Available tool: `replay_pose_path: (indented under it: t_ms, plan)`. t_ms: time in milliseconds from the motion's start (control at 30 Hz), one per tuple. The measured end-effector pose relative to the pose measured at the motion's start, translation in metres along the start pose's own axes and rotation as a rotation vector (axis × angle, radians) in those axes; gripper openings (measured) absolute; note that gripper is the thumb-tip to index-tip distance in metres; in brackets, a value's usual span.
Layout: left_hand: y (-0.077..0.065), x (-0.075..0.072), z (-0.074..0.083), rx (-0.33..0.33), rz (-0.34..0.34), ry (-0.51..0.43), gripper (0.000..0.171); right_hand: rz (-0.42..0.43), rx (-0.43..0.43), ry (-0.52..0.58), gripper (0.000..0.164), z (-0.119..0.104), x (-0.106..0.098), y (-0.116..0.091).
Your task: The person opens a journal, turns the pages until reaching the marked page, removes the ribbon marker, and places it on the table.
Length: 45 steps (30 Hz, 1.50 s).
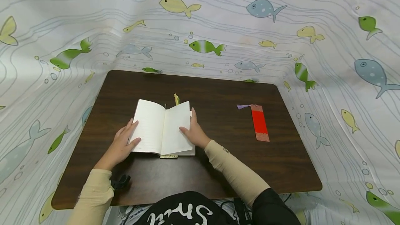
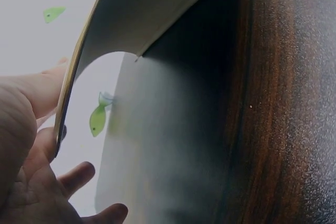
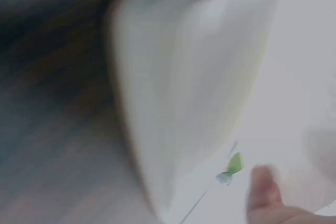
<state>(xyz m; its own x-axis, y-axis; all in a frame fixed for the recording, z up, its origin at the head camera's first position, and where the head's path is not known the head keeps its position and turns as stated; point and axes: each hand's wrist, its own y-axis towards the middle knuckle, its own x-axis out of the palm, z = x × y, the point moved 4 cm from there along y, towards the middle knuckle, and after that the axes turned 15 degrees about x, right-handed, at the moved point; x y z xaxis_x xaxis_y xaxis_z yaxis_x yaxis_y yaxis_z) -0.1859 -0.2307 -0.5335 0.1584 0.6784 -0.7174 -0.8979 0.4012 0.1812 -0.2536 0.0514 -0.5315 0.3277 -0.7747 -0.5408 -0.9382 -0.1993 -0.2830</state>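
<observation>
An open notebook (image 1: 149,124) with cream, blank-looking pages lies in front of the person, its left side raised off the table in the left wrist view. My left hand (image 1: 120,146) grips that left edge, thumb on the page side and fingers behind the cover (image 2: 142,14). At the other side, my right hand (image 1: 197,133) holds the right-hand leaf (image 1: 176,127), its thumb (image 3: 264,190) on the page and its other fingers at the outer edge. That leaf is lifted from the pages beneath. A yellow tassel (image 1: 176,99) pokes out at the top, and a patterned strip (image 1: 168,156) shows below the spine.
A red bookmark (image 1: 260,123) with glittery ends and a purple tassel (image 1: 243,106) lies on the right of the dark wooden table (image 1: 218,176). Fish-printed cloth (image 1: 218,27) surrounds the table. A black device (image 1: 120,182) sits by the left wrist.
</observation>
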Motion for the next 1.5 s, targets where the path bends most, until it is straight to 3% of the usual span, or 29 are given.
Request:
replay_pose_path:
  t_ms: [133, 233, 333, 567, 667, 767, 933, 1167, 1300, 1500]
  plan:
    - [0.000, 0.002, -0.001, 0.007, -0.009, -0.012, 0.067, -0.136, 0.017, 0.328, 0.082, -0.014, -0.003, -0.012]
    - [0.000, 0.003, -0.002, 0.019, -0.003, -0.044, 0.061, -0.252, -0.062, 0.378, 0.065, -0.022, 0.006, -0.020]
    - [0.001, 0.002, -0.003, 0.032, 0.021, -0.086, 0.054, -0.312, -0.159, 0.236, 0.052, -0.026, 0.019, -0.025]
    - [0.004, -0.003, 0.004, 0.074, 0.066, -0.128, 0.055, -0.291, -0.367, -0.355, 0.051, -0.027, 0.059, -0.034]
    - [0.005, -0.005, 0.008, 0.059, 0.061, -0.131, 0.055, -0.270, -0.426, -0.499, 0.054, -0.029, 0.068, -0.039]
    - [0.006, -0.005, 0.009, 0.027, 0.035, -0.081, 0.063, -0.259, -0.447, -0.562, 0.056, -0.030, 0.070, -0.041]
    - [0.004, -0.003, 0.008, 0.004, 0.010, 0.002, 0.077, -0.249, -0.419, -0.637, 0.056, -0.024, 0.065, -0.036]
    - [0.002, -0.003, 0.004, -0.008, 0.015, -0.025, 0.080, -0.154, -0.264, -0.894, 0.070, 0.004, 0.048, -0.022]
    - [0.000, -0.004, 0.002, -0.011, 0.021, -0.036, 0.080, -0.113, -0.180, -0.932, 0.084, 0.019, 0.035, -0.014]
    - [-0.002, -0.003, 0.000, -0.025, 0.026, -0.055, 0.081, -0.112, -0.054, -0.891, 0.102, 0.029, 0.009, -0.016]
